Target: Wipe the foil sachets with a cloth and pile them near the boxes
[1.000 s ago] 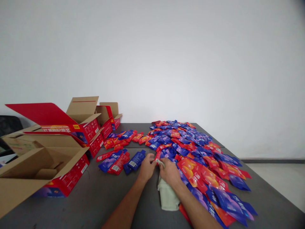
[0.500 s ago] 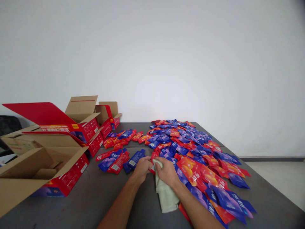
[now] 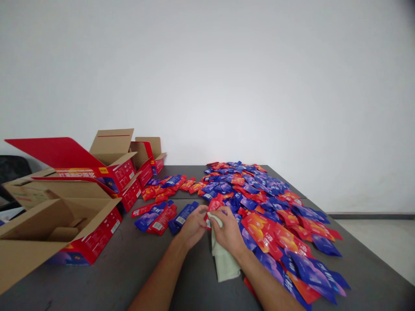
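One dark table (image 3: 110, 285) fills the room's middle from where I stand; I take the paired hands as my dial's centre, twelve being straight away from the person. Red-sided cardboard boxes (image 3: 100, 235), flaps spread, stand from nine to eleven, well apart from the hands. A heap of red and blue pouches (image 3: 259, 185) sprawls from twelve round to five, coming right up beside the right hand. A loose cluster (image 3: 162, 190) lies towards eleven, and a smaller group (image 3: 154, 218) sits at about ten, with blue pouches (image 3: 183, 216) just beside the left hand; these lie between the hands and the boxes.

The right hand (image 3: 228, 229) has its thumb and fingers clamped on a pale cloth (image 3: 225, 261), whose loose end trails towards six. The left hand (image 3: 193, 226) has its fingers curled at nine against one red pouch (image 3: 214, 204); whether they pinch it I can't tell. That pouch sits between the two hands, its long axis running roughly seven to one. Both are about equally near, but the right hand's bunched cloth covers part of its lower end.
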### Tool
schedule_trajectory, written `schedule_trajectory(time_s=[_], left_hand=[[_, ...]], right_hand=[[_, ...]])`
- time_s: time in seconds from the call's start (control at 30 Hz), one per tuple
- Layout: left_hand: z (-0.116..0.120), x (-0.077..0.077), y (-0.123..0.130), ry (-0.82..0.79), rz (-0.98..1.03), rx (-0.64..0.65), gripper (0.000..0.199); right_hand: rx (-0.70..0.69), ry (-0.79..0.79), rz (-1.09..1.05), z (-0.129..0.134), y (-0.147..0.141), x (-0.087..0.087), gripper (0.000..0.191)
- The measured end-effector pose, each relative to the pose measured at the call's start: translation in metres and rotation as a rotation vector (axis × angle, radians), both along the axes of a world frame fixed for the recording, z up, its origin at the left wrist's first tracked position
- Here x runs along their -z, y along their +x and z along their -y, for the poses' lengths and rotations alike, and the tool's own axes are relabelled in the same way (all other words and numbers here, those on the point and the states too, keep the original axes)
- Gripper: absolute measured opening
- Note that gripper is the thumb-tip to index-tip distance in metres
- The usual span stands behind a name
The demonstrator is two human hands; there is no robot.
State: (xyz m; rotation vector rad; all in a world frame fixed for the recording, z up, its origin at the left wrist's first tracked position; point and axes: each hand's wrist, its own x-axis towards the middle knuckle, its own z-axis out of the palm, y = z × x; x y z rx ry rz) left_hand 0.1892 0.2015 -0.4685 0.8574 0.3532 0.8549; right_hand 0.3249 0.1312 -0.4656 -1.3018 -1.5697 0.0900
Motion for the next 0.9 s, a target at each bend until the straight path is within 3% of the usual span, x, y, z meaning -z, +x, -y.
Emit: schedule_trajectory(time_s=[0.2,0.43,0.5,0.67,0.9], left_hand=[[0.010,-0.008,0.003,0.090,-0.057,-0.028,0.091],[0.019,-0.015,0.010,0.196,-0.156,-0.054,0.087],[0.018,-0.012,0.010,0.212,-0.154,-0.070,0.087],[0.010,-0.005,0.007,0.267,-0.200,-0.138,0.085],[0.015,-0.007,0.007,0.367,-0.204,-0.011,0.075]], right_hand=[[-0.077,-0.066,0.041,0.004,-0.005,-0.002,0.023],[0.169,-0.006,-0.025,0.002,0.011,-0.008,0.028],[0.175,-0.009,-0.015,0.003,0.012,-0.006,0.029],[0.024,-0.072,0.044,0.004,0.001,0.002,0.029],[0.207,0.012,-0.072,0.002,0.014,-0.010,0.026]])
